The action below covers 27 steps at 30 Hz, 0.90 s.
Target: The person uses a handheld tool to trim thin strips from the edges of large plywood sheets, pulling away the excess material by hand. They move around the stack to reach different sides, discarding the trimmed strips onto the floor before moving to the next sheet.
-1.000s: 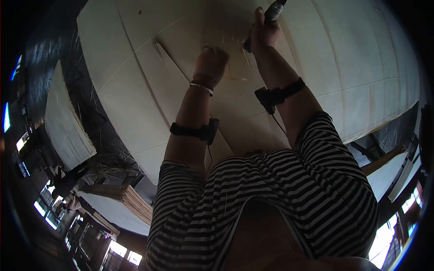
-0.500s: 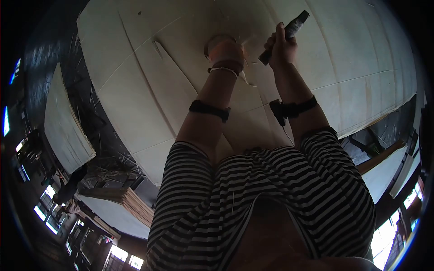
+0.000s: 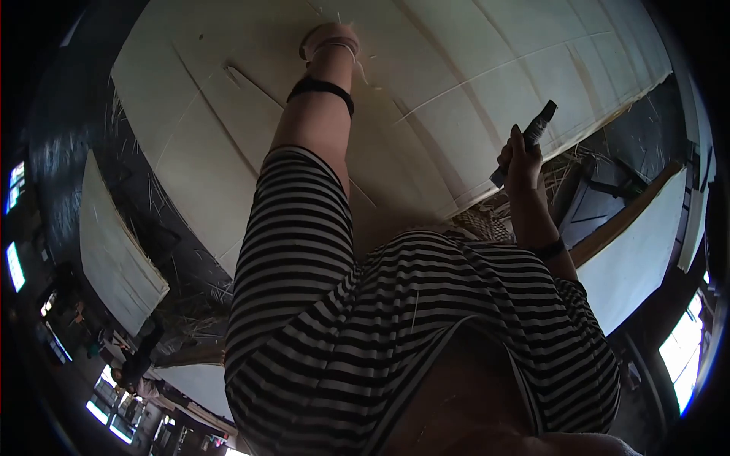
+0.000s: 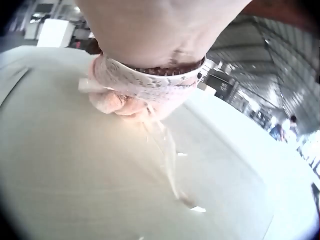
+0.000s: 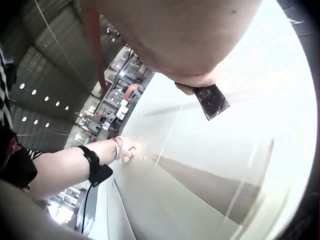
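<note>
My left hand (image 3: 331, 42) is far out over the pale veneer sheet (image 3: 426, 114), close to its surface, fingers curled. In the left wrist view, a thin, translucent pale strip (image 4: 169, 160) trails from under those curled fingers (image 4: 112, 102) onto the sheet. The palm side is hidden. Off at the right edge of the sheet, my right hand (image 3: 523, 161) grips a scraper (image 3: 538, 129) with a wrapped handle, the thumb lying along it. Its dark, flat blade (image 5: 212, 101) sticks out below the hand in the right wrist view.
Small pale scraps (image 4: 198, 209) lie on the sheet near the left hand. A long split (image 3: 251, 83) runs across its left part. Another panel (image 3: 114, 235) stands at the left, and a further board (image 3: 639, 251) lies at the right. Another person (image 3: 137, 365) is in the background.
My left hand has moved forward and away across the sheet. My right hand, still gripping the scraper, has swung right and back toward the sheet's edge.
</note>
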Each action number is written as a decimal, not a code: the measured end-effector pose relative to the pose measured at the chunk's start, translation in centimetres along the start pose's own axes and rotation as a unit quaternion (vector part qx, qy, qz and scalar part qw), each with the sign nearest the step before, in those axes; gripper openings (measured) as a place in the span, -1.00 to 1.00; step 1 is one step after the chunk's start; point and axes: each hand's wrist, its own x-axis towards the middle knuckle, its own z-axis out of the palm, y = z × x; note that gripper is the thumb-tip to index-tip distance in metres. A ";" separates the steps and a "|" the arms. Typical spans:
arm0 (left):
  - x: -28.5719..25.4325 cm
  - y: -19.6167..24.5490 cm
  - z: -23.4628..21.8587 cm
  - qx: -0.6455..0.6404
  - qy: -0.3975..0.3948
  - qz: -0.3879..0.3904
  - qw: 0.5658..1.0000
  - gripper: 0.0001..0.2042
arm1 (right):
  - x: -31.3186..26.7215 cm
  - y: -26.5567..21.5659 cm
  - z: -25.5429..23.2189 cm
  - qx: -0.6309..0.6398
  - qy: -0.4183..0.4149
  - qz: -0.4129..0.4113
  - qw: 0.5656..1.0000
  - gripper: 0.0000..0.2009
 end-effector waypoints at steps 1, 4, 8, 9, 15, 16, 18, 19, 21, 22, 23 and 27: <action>1.9 -0.8 1.2 -0.027 0.003 0.011 1.000 -0.71 | -1.6 0.2 -1.2 -0.004 0.023 -0.009 1.000 -0.74; 1.4 -2.2 0.3 -0.428 -0.071 -0.090 0.897 -0.69 | -4.5 2.5 -6.0 -0.002 0.088 -0.015 0.996 -0.72; -1.9 -2.8 0.4 -0.392 -0.075 -0.078 0.914 -0.69 | -7.4 3.8 -10.1 0.023 0.121 -0.026 0.992 -0.74; -3.8 -3.1 1.1 -0.194 -0.052 -0.023 0.979 -0.67 | -8.0 4.0 -10.6 0.014 0.153 -0.017 0.988 -0.75; -15.2 -0.2 -1.3 0.007 -0.216 0.146 0.965 -0.48 | -6.2 6.0 -10.2 0.014 0.091 -0.016 0.996 -0.78; -15.6 -0.1 -1.7 -0.007 -0.203 0.164 0.965 -0.50 | -5.4 6.2 -9.5 -0.007 0.085 -0.007 0.996 -0.77; -14.8 -0.2 -1.2 -0.037 -0.128 0.109 0.985 -0.47 | -4.3 5.7 -7.8 -0.042 0.028 -0.009 0.999 -0.76; -14.4 -0.3 -1.0 -0.065 -0.057 0.057 0.995 -0.43 | -3.8 5.3 -6.6 -0.073 0.009 -0.033 0.997 -0.75; -13.4 0.1 -1.3 -0.087 0.008 0.018 0.996 -0.40 | -2.1 4.5 -4.4 -0.084 -0.008 -0.022 0.996 -0.74; -12.8 0.5 -1.9 -0.120 0.027 -0.019 0.992 -0.41 | -1.1 4.1 -3.6 -0.095 -0.026 -0.016 0.995 -0.73; -12.3 0.6 -2.4 -0.152 0.047 -0.054 0.986 -0.41 | -0.3 3.7 -2.8 -0.093 -0.032 -0.016 0.995 -0.73; -7.4 0.7 -2.8 -0.151 0.044 -0.113 0.981 -0.44 | 2.5 1.7 -0.3 -0.133 -0.047 -0.028 0.990 -0.72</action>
